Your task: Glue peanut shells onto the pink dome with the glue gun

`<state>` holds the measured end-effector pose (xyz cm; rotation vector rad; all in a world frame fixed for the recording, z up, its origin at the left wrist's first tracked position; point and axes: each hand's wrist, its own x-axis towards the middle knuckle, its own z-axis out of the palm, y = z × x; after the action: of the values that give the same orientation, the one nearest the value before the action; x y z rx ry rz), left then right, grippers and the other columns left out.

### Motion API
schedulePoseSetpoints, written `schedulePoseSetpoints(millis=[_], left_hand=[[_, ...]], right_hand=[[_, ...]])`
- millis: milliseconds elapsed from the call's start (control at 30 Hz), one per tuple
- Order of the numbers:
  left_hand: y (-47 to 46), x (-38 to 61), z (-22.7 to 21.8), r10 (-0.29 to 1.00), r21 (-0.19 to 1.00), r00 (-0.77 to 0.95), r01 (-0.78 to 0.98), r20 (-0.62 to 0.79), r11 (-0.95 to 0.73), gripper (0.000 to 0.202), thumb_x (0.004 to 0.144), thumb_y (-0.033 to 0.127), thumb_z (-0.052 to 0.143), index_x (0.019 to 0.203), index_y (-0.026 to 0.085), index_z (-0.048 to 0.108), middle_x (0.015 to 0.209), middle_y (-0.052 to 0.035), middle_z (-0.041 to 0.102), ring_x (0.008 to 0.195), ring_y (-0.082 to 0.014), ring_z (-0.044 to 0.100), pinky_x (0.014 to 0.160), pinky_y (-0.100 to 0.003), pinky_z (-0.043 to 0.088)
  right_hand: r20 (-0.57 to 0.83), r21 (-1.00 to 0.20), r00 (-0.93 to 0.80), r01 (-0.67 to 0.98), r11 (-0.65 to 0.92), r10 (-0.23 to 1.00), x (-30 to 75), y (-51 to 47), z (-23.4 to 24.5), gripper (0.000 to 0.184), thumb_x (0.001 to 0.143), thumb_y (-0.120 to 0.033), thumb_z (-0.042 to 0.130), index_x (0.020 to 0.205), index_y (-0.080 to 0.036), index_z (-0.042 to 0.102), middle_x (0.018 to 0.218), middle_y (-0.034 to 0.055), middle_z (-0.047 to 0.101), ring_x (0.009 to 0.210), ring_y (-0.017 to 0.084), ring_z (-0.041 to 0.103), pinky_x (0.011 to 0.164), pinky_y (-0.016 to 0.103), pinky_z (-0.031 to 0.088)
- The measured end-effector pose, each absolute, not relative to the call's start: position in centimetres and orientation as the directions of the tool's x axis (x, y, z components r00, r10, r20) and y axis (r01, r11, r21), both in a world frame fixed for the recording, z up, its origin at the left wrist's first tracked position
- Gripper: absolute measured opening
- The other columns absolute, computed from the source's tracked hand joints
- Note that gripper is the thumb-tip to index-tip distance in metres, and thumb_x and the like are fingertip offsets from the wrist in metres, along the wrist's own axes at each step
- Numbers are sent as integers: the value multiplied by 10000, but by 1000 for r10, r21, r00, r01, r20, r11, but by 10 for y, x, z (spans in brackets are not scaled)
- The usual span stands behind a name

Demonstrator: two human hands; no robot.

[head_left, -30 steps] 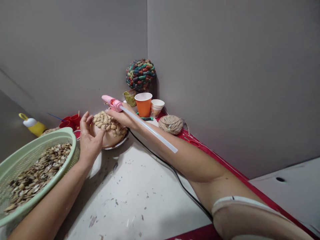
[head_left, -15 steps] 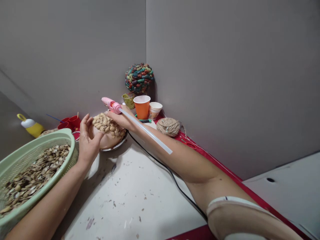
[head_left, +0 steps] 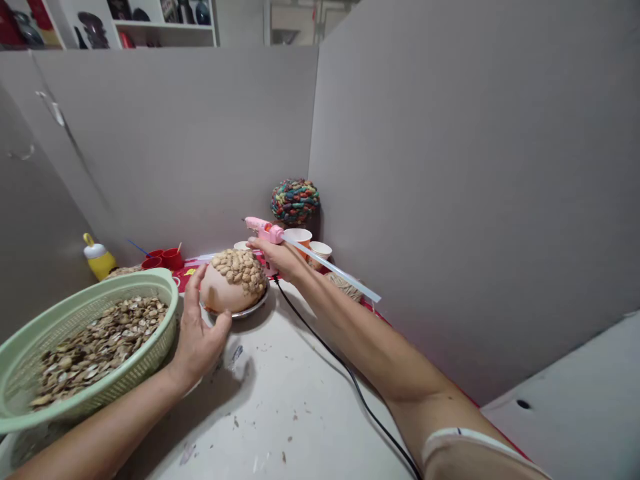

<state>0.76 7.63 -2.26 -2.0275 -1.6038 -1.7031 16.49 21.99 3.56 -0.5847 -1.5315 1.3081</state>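
A pink hot glue gun [head_left: 265, 231] is gripped in my right hand [head_left: 283, 259], its nozzle pointing left and a long clear glue stick trailing from its back. Below it, a smooth pinkish round form [head_left: 223, 293] rests in a shallow metal dish [head_left: 253, 309]. Tan shell-like pieces [head_left: 239, 269] cover its top and right side. My left hand [head_left: 197, 337] is at the form's left front, fingers spread and thumb low near the dish's rim; whether the fingertips touch it I cannot tell.
A green basket [head_left: 167, 287] of brown shells stands at left. Behind are red cups [head_left: 173, 259], a yellow-and-white bottle [head_left: 100, 260], a multicoloured ball [head_left: 295, 200], paper cups [head_left: 320, 250] and twine [head_left: 345, 287]. The gun's black cord [head_left: 330, 353] crosses the white table.
My view has tilted up, showing shelves above the partition. My left hand has drawn back from the shell-covered top, its thumb now lower. The glue gun stays in my right hand, farther from the form.
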Motion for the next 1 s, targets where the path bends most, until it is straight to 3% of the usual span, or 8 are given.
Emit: schedulePoseSetpoints(millis=[267, 400, 500, 567, 633, 700, 833, 1000], left_hand=[[45, 23, -47, 616, 390, 79, 709, 784, -587, 718, 892, 160, 595, 1537, 297, 310, 1486, -157, 501, 1380, -325, 504, 1128, -577, 436], [35, 29, -55, 575, 350, 161, 654, 802, -670, 663, 896, 125, 589, 1496, 300, 369, 1305, -133, 589, 1008, -218, 674, 963, -451, 562], [30, 28, -54, 558, 346, 194, 612, 807, -712, 621, 906, 103, 568, 1471, 296, 398, 1115, -69, 623, 727, -127, 608, 838, -371, 582], [29, 25, -51, 560, 348, 184, 618, 808, -705, 595, 912, 117, 568, 1460, 289, 412, 1059, -46, 619, 669, -110, 568, 803, -350, 576], [33, 18, -45, 575, 373, 114, 656, 810, -656, 564, 912, 166, 593, 1444, 271, 437, 1088, -61, 622, 753, -142, 605, 838, -378, 569], [40, 9, -38, 593, 442, -13, 680, 805, -585, 557, 909, 242, 618, 1441, 251, 453, 1221, -108, 614, 996, -222, 640, 948, -443, 538], [66, -8, -33, 669, 651, -239, 595, 704, -472, 622, 941, 380, 588, 1512, 235, 387, 1548, -161, 441, 1432, -294, 428, 1198, -494, 326], [102, -20, -41, 759, 842, -415, 437, 502, -317, 688, 971, 561, 478, 1555, 232, 325, 1653, -157, 317, 1531, -285, 291, 1259, -475, 195]], right_hand=[[222, -950, -440, -296, 93, 870, 211, 178, 55, 180, 811, -373, 700, 804, -198, 658, 828, 40, 738, 754, 160, 684, 711, 294, 568], [155, -909, -529, -407, -89, 835, 236, 147, 49, 208, 839, -335, 700, 722, -187, 615, 832, 37, 751, 761, 168, 709, 756, 343, 601], [96, -887, -546, -427, -177, 832, 247, 132, 36, 252, 866, -316, 688, 677, -180, 589, 801, 36, 747, 709, 164, 711, 733, 351, 614], [68, -874, -518, -443, -199, 853, 250, 128, 27, 263, 899, -289, 649, 668, -173, 602, 789, 40, 747, 692, 160, 712, 709, 340, 615], [33, -852, -460, -477, -215, 888, 248, 127, 20, 279, 929, -271, 611, 670, -165, 624, 774, 44, 744, 684, 159, 712, 690, 327, 609], [-5, -817, -373, -533, -219, 928, 244, 129, 16, 289, 937, -279, 616, 673, -163, 632, 765, 43, 742, 688, 156, 711, 696, 317, 601], [-42, -762, -237, -621, -184, 971, 230, 143, 9, 290, 929, -321, 655, 679, -181, 612, 749, 16, 735, 705, 139, 695, 740, 303, 588], [-101, -744, -156, -643, -178, 983, 213, 168, -4, 319, 865, -417, 737, 690, -194, 591, 706, 2, 705, 757, 161, 687, 757, 328, 564]])
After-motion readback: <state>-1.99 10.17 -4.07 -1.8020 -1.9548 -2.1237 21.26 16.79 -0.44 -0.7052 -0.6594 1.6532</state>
